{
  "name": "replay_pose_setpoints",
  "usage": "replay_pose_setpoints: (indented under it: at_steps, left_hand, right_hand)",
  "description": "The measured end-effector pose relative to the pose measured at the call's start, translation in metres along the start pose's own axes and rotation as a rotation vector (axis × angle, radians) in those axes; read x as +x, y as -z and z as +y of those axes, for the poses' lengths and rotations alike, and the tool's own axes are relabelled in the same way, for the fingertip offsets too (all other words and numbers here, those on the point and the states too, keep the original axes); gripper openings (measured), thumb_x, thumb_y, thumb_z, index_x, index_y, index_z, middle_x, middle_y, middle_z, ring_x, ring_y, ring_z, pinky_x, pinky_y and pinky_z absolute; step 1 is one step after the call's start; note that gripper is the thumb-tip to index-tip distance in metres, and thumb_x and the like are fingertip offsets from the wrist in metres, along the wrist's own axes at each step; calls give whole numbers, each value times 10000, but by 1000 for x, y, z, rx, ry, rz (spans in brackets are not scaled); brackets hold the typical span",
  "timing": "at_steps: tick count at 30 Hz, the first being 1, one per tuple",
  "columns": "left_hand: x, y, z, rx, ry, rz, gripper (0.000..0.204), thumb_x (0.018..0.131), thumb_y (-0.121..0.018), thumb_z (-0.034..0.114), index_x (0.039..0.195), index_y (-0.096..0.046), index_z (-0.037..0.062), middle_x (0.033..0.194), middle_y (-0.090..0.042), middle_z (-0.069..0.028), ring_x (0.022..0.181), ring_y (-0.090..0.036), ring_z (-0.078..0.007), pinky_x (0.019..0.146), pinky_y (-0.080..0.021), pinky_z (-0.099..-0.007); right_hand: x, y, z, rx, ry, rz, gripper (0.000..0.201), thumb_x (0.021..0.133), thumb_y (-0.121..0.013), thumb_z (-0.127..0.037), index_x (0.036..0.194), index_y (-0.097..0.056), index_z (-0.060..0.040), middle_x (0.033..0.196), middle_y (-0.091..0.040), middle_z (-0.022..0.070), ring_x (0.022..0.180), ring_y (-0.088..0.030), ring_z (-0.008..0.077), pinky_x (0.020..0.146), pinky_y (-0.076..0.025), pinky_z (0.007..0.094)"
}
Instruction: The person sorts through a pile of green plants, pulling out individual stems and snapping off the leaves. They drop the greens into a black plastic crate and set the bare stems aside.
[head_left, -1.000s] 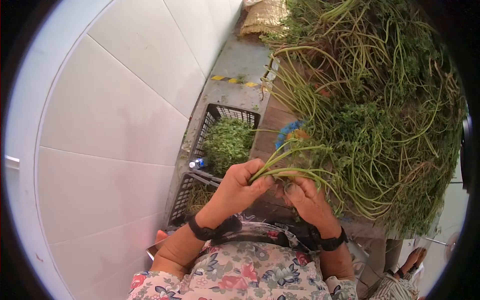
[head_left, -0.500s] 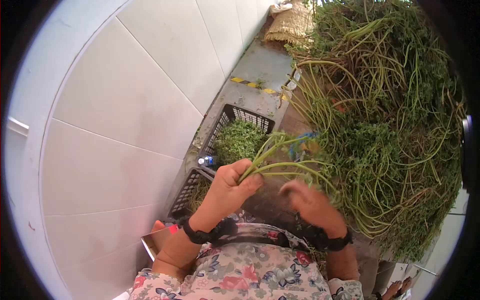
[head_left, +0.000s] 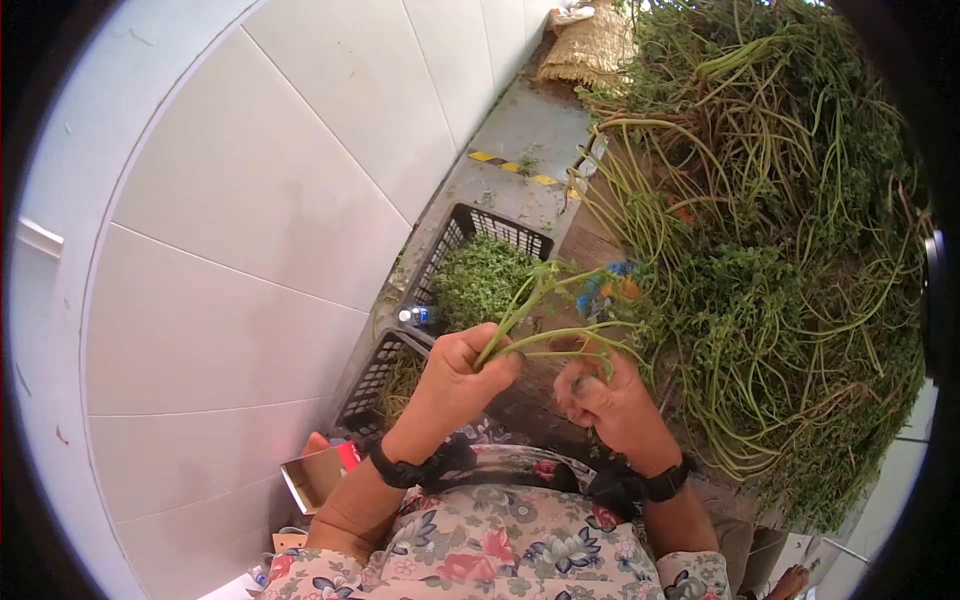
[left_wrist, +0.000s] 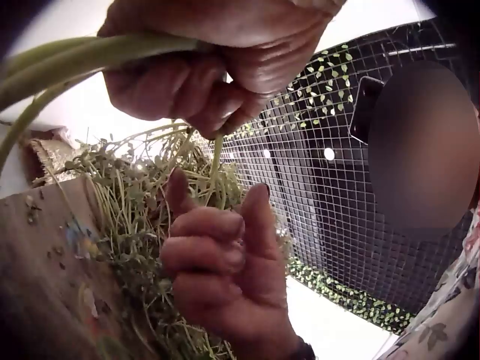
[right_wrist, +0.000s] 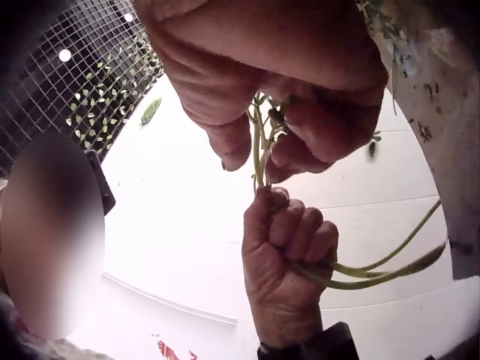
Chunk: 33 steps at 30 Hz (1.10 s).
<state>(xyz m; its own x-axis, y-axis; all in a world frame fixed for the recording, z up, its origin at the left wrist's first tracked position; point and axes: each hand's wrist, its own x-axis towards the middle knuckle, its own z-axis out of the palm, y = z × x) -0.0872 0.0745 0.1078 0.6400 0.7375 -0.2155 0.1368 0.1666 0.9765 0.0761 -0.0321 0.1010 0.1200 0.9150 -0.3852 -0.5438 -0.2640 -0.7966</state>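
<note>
My left hand grips a small bunch of green leafy stems between thumb and curled fingers. Thick stems stick out to one side of that fist in the left wrist view. My right hand is just to the right, at the leafy ends of the thinner stems. Its thumb and forefinger stand apart, with a stem between them, in the left wrist view; the other fingers are bent. Beside the right hand rises a large heap of long-stemmed greens.
A black crate of picked leaves stands on the floor to the left, and a second crate holds stems. A bottle lies between them. The wooden board carries a blue and orange item. A white wall bounds the left.
My right hand drew away from the stems, then came back to their leafy ends. The left hand keeps its grip on the bunch. The head view has shifted slightly.
</note>
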Motion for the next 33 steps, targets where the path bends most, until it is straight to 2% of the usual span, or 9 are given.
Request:
replay_pose_setpoints:
  at_steps: [6, 9, 12, 15, 18, 21, 24, 30, 33]
  left_hand:
    - [0, 0, 4, -25, 40, 28, 160, 843, -611, 152, 748, -554, 37, 629, -439, 84, 578, -373, -6, 494, -304, -180]
    - [-1, 1, 8, -42, 25, 34, 179, 846, -618, 165, 752, -554, 27, 635, -437, 80, 592, -379, -11, 506, -320, -180]
    - [-2, 4, 6, -53, 39, 43, 181, 853, -621, 177, 768, -564, 27, 647, -453, 76, 604, -384, -11, 514, -325, -179]
    - [-2, 7, 2, -51, 39, 48, 173, 857, -617, 177, 785, -574, 26, 655, -465, 72, 606, -383, -13, 516, -325, -182]
    - [-5, 5, -2, 7, -4, 10, 164, 858, -612, 172, 793, -577, 26, 654, -467, 71, 602, -381, -15, 512, -323, -187]
    - [-8, 0, -1, 53, -15, -40, 152, 856, -611, 162, 797, -577, 26, 649, -462, 70, 596, -380, -17, 509, -322, -191]
    - [-10, -2, -1, 105, -8, -63, 140, 853, -610, 153, 803, -578, 26, 645, -464, 66, 593, -382, -21, 512, -328, -196]
    - [-13, -2, -2, 206, -37, -58, 137, 837, -614, 146, 804, -578, 18, 633, -460, 52, 592, -391, -31, 516, -341, -208]
    - [-12, -3, 2, 235, -35, -57, 139, 827, -613, 145, 797, -574, 15, 630, -447, 44, 589, -392, -36, 516, -344, -213]
  right_hand:
    - [6, 11, 1, 230, 26, -33, 117, 871, -562, -121, 962, -543, -50, 701, -523, 3, 527, -404, 59, 456, -287, 192]
    - [4, 18, 3, 159, 46, -23, 115, 865, -551, -107, 961, -552, -42, 690, -538, 7, 540, -448, 66, 465, -323, 194]
    - [2, 13, 5, -387, 88, 114, 140, 833, -556, -89, 955, -560, -20, 666, -567, 43, 555, -503, 101, 486, -382, 232]
    - [6, 15, 8, -790, 414, 61, 186, 796, -561, -76, 964, -558, 4, 664, -581, 87, 568, -537, 130, 520, -424, 271]
    - [7, 10, 9, -905, 424, 187, 194, 784, -553, -75, 960, -560, 9, 651, -564, 103, 548, -522, 138, 520, -425, 300]
    - [17, 22, 18, -782, 423, 248, 177, 798, -520, -72, 953, -561, 4, 636, -551, 110, 527, -503, 145, 505, -412, 302]
    - [23, 27, 23, -404, 242, 197, 181, 797, -501, -69, 955, -558, -2, 610, -520, 126, 504, -481, 165, 495, -400, 311]
    - [16, 21, 27, -1014, 421, 281, 186, 788, -507, -85, 947, -542, 5, 704, -564, 156, 546, -521, 234, 520, -414, 325]
    - [15, 23, 23, -832, 329, 267, 187, 789, -500, -82, 948, -537, 10, 769, -574, 177, 598, -540, 271, 555, -431, 330]
